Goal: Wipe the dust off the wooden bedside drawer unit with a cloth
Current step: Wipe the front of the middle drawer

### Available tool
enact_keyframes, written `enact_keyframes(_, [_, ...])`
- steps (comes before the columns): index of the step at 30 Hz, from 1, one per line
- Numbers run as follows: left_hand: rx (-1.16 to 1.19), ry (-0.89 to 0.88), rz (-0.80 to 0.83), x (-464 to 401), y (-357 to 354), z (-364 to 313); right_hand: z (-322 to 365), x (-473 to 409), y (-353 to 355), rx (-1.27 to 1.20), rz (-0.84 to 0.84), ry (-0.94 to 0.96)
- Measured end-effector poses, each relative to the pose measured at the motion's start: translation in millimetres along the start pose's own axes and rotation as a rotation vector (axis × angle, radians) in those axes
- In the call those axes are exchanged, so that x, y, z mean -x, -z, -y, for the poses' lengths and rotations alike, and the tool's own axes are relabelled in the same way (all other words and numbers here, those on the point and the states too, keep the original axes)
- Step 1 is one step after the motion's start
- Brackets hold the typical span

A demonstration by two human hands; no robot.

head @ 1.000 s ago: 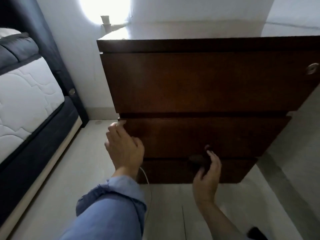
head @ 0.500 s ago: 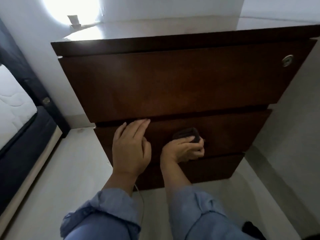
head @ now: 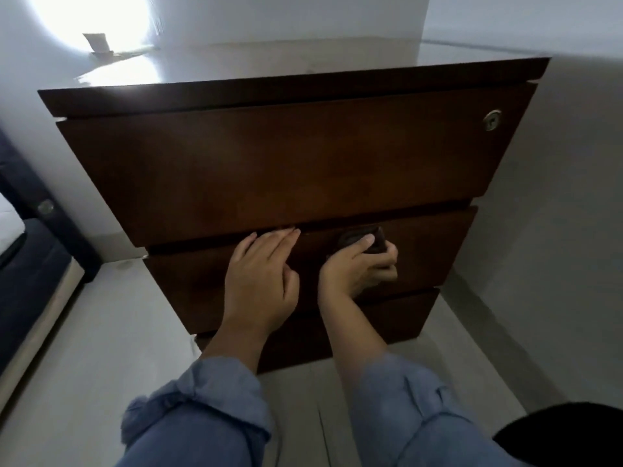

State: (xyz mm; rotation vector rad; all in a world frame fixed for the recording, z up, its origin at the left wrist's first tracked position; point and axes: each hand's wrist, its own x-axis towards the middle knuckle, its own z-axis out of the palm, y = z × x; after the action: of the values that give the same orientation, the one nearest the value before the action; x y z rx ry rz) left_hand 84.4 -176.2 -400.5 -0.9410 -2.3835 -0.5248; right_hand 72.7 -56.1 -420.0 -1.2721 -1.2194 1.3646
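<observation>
We see the dark brown wooden drawer unit (head: 290, 170) filling the middle of the frame, its glossy top toward the upper edge, three drawer fronts stacked below, all closed. A round metal lock (head: 491, 120) sits at the top drawer's upper right. The dark cloth (head: 362, 239), bunched small, lies against the middle drawer front, centre frame.

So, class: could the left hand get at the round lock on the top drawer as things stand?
Probably yes: the left hand lies flat on the middle drawer holding nothing, and nothing blocks the lock.
</observation>
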Motion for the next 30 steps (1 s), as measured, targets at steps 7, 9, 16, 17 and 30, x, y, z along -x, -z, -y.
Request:
enact_keyframes(7, [0.033, -0.001, -0.011, 1, -7, -1, -29, -38, 0, 0.002, -0.094, -0.363])
enact_keyframes(9, [0.015, -0.008, 0.007, -1, -6, -2, -41, -54, 19, 0.012, -0.013, -0.556])
enact_keyframes(16, [-0.069, -0.121, 0.139, -19, -15, -38, -7, -72, 45, -0.171, -0.063, -0.44])
enact_keyframes(17, [-0.068, -0.126, 0.142, -22, -18, -42, 7, -68, 43, -0.166, -0.072, -0.276])
enact_keyframes(30, [0.036, -0.065, 0.13, -23, -34, -54, -13, -126, 39, 0.013, -0.089, -0.367])
